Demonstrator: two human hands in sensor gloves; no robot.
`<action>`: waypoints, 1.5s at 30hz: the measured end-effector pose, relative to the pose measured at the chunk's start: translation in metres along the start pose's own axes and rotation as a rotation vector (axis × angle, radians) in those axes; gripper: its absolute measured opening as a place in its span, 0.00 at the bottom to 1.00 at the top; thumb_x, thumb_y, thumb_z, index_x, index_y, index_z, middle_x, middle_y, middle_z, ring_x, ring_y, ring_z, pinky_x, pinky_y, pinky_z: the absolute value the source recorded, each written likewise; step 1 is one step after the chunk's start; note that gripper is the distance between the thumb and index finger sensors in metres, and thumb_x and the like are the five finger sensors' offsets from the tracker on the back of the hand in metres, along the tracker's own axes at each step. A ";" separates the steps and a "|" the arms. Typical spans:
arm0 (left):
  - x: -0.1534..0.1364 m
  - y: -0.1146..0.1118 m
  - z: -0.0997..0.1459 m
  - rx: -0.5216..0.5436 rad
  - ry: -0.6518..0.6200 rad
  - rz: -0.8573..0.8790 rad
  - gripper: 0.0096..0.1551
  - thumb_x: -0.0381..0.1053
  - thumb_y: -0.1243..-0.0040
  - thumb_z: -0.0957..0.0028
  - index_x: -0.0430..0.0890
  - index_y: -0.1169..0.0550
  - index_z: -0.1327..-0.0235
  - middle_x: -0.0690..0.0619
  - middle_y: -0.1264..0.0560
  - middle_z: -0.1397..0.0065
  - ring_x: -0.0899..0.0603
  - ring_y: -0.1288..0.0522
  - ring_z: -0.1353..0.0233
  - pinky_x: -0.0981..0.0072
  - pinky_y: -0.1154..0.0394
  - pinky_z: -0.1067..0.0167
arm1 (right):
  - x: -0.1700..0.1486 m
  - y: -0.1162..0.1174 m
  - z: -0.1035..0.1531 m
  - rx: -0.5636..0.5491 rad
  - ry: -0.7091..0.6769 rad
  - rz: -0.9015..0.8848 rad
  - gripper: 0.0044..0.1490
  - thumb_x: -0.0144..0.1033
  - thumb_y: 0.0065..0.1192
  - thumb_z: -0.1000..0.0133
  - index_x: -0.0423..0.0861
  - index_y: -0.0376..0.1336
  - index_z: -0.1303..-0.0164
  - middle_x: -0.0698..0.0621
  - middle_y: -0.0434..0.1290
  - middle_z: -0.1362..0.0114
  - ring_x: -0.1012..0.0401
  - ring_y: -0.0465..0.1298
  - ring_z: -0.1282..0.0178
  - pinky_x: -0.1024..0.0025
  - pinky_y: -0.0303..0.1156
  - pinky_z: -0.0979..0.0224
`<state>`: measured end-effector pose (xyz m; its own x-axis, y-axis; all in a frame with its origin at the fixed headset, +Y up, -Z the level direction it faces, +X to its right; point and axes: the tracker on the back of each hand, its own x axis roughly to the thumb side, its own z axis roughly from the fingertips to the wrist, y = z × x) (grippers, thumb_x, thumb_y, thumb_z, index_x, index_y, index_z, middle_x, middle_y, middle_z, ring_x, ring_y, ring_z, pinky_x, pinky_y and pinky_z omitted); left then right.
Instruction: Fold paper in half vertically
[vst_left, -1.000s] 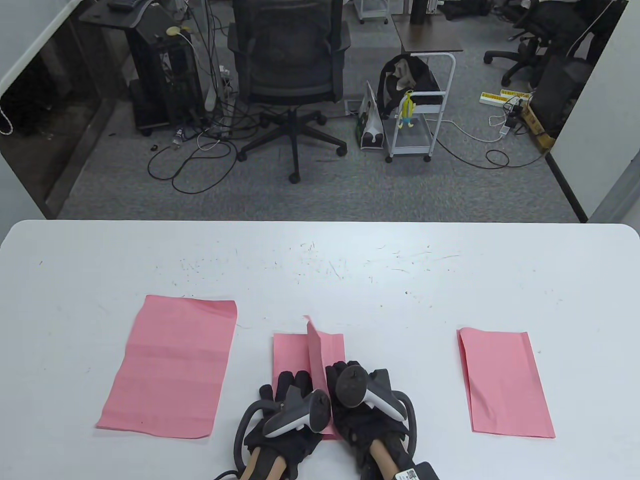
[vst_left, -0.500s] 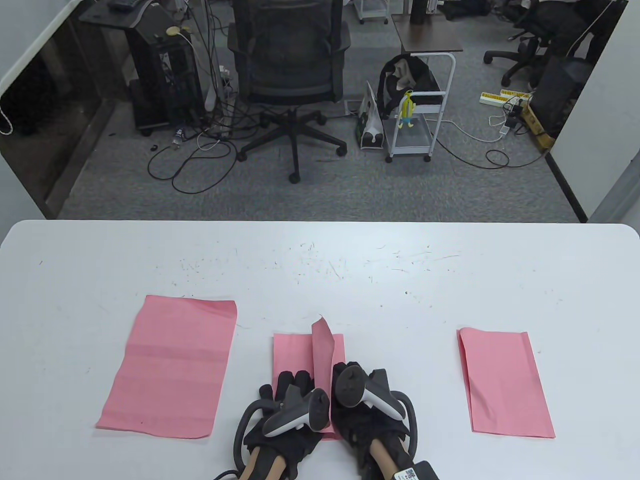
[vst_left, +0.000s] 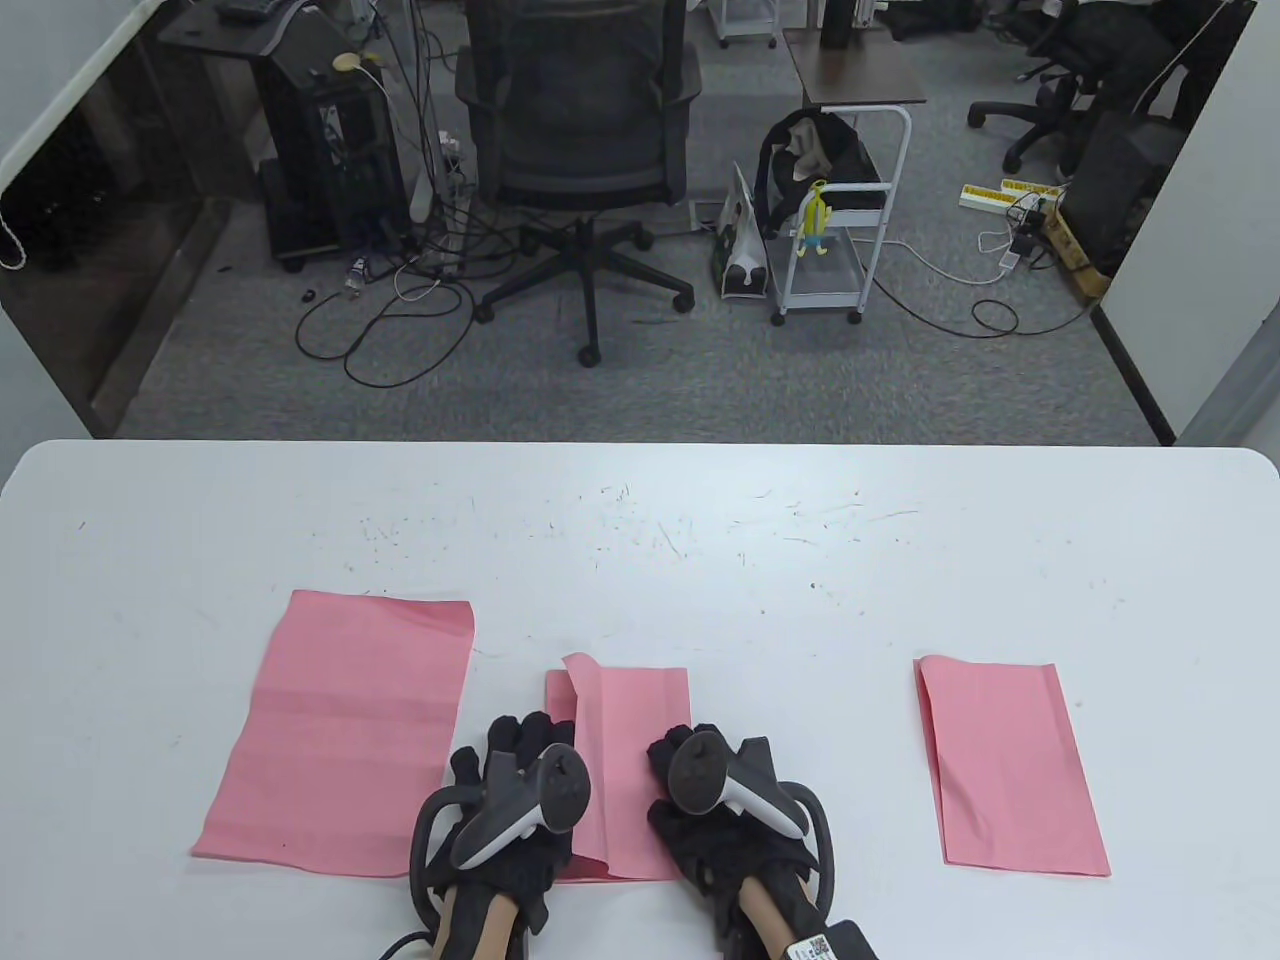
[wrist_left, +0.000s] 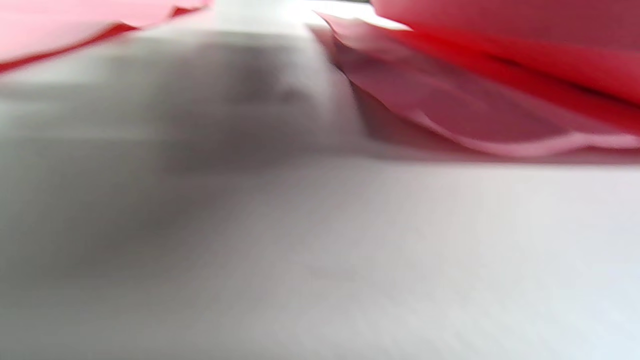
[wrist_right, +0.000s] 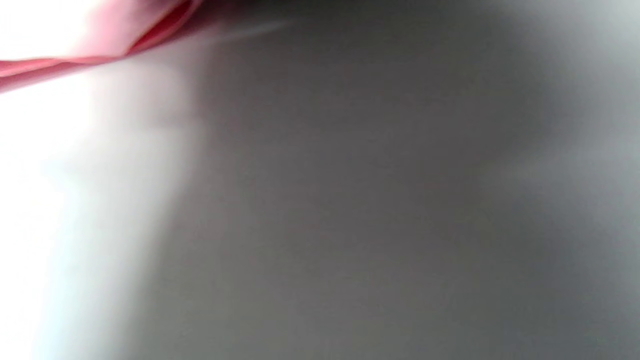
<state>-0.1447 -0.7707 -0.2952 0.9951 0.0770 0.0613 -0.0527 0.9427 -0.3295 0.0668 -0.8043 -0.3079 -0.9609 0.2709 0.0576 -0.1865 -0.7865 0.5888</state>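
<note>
Paper, pink, folded on tabletop; left hand and right hand apparently resting flat on it, fingers spread.

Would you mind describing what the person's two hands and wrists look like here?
Both the left hand and the right hand wear black gloves, with bare skin at the wrists. Each back carries a grey tracker with a dark round head and a dark ring. A dark tag with a white code label sits at the right wrist.

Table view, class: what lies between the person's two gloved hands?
The middle pink sheet, partly folded over, lies between the left hand and right hand; the table view shows it.
</note>
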 end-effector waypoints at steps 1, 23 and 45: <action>-0.003 0.002 0.001 0.020 0.009 0.009 0.42 0.63 0.68 0.37 0.53 0.57 0.11 0.46 0.58 0.08 0.31 0.61 0.11 0.24 0.57 0.22 | 0.000 0.000 0.000 0.001 0.000 0.000 0.41 0.57 0.45 0.45 0.67 0.37 0.23 0.66 0.34 0.14 0.63 0.32 0.12 0.52 0.29 0.14; 0.040 -0.021 -0.003 -0.088 -0.128 -0.049 0.44 0.66 0.68 0.38 0.54 0.60 0.12 0.47 0.62 0.07 0.32 0.65 0.11 0.26 0.58 0.20 | 0.001 0.001 -0.001 0.007 0.004 0.013 0.42 0.57 0.45 0.45 0.67 0.35 0.24 0.66 0.33 0.15 0.63 0.31 0.13 0.52 0.28 0.15; 0.044 -0.036 -0.011 -0.231 -0.118 -0.107 0.44 0.65 0.72 0.37 0.52 0.65 0.14 0.46 0.70 0.11 0.30 0.70 0.13 0.24 0.62 0.21 | 0.002 -0.001 0.000 0.007 0.008 0.022 0.42 0.57 0.46 0.46 0.67 0.36 0.24 0.66 0.33 0.14 0.62 0.32 0.13 0.51 0.29 0.14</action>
<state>-0.0985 -0.8051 -0.2907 0.9767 0.0315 0.2124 0.0858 0.8496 -0.5205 0.0654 -0.8033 -0.3081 -0.9663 0.2490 0.0648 -0.1634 -0.7884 0.5931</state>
